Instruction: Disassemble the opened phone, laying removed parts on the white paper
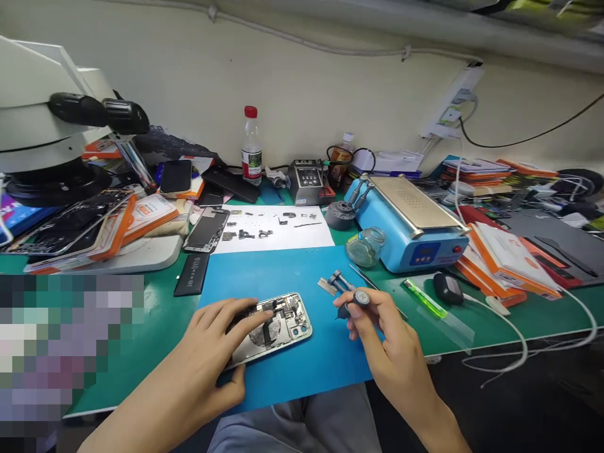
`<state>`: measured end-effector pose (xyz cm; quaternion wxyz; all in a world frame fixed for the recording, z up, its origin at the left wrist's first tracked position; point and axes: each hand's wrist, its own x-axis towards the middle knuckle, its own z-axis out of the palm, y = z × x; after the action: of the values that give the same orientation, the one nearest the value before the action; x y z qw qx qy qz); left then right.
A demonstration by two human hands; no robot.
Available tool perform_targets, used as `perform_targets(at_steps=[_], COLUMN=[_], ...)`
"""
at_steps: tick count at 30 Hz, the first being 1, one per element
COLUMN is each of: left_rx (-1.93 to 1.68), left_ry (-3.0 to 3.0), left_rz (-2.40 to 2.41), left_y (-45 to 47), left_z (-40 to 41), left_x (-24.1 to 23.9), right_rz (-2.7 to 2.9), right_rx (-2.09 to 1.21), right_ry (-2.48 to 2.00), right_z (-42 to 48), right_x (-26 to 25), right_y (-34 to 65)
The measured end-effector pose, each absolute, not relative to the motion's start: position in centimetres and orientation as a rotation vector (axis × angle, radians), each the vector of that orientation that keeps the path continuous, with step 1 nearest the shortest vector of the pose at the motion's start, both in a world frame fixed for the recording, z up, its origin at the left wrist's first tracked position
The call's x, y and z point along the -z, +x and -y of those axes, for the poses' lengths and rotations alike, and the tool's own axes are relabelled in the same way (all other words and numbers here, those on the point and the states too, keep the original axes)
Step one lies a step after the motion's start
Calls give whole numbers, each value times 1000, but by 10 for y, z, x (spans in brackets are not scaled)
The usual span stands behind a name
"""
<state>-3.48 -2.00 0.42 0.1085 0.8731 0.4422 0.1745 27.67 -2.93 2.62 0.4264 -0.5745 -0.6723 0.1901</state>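
An opened smartphone (pixel 271 324) lies on the blue mat (pixel 283 377), its inner parts showing. My left hand (pixel 214 343) grips it at the left end, fingers across the top and thumb at the near edge. To the right, raised over the mat, my right hand (pixel 384 333) holds a small screwdriver (pixel 353 304) between thumb and fingers. The driver's tip points left, apart from the phone. Beyond that hand lie more grey screwdrivers (pixel 340 282). A white sheet (pixel 278 242) behind the mat bears several small phone parts. Left of it are a phone screen (pixel 206 229) and a black battery (pixel 191 275).
A microscope (pixel 47 126) stands at the left above stacked boxes. On the right are a glass jar (pixel 365 247), a blue heating plate machine (pixel 410 226), a green tube (pixel 425 299) and a black charger (pixel 447 289) with a white cable. A red-capped bottle (pixel 251 148) stands by the wall.
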Motion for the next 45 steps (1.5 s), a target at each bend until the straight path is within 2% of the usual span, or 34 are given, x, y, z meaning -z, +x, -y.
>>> perform_targets(at_steps=[6,10,16,45], left_rx=[-502,-512,-549,-610], left_ry=[2472,2461,2449,2447], left_rz=[-1216,-1196,-1203,-1198], left_y=[-33,-25,-15,-19], left_z=[6,-2,-8,-8], left_x=[-17,-17,-13,-2], right_rz=[1591,1570,1785,1821], right_rx=[-191,-290,-135,-98], right_ry=[-1362,-1276,-1211,-1211], right_z=[18,0,-25,-28], right_x=[-8,-19,-10,3], right_y=[266,243,223,227])
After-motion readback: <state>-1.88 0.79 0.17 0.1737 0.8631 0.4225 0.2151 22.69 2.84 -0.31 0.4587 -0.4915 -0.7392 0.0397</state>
